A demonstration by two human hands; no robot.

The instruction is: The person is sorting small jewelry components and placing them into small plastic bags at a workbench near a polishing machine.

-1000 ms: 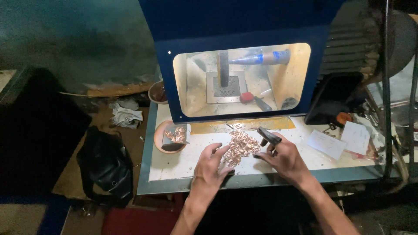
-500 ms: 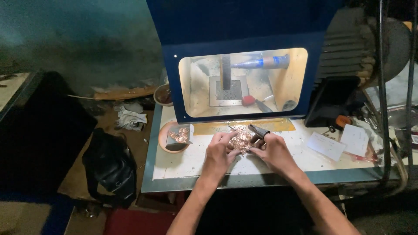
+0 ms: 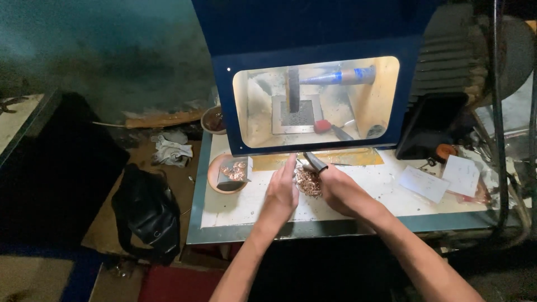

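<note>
Head view, looking down: small heap of coppery metal bits (image 3: 308, 182) on the white worktop (image 3: 380, 193), right in front of the lit box opening, close by so both hands can get at it. Cupped between two hands, maybe so the little pieces stay together and do not roll off. Left hand (image 3: 281, 193) flat and on its edge like a wall, fingers straight and close together, pressed against the left side of the heap. Right hand (image 3: 341, 190) curled round the other side, wearing a dark cover on one finger (image 3: 315, 162), perhaps to keep that finger safe; cannot tell what the curled fingers pinch, if anything. Just left of the heap, a round bowl (image 3: 226, 176) with more coppery bits inside, near enough for an easy reach. Behind, a blue box with a bright window (image 3: 313, 100), a wheel on a spindle inside. Off to the right, paper slips (image 3: 442, 176). Down on the floor, left, a black bag (image 3: 145, 212).
</note>
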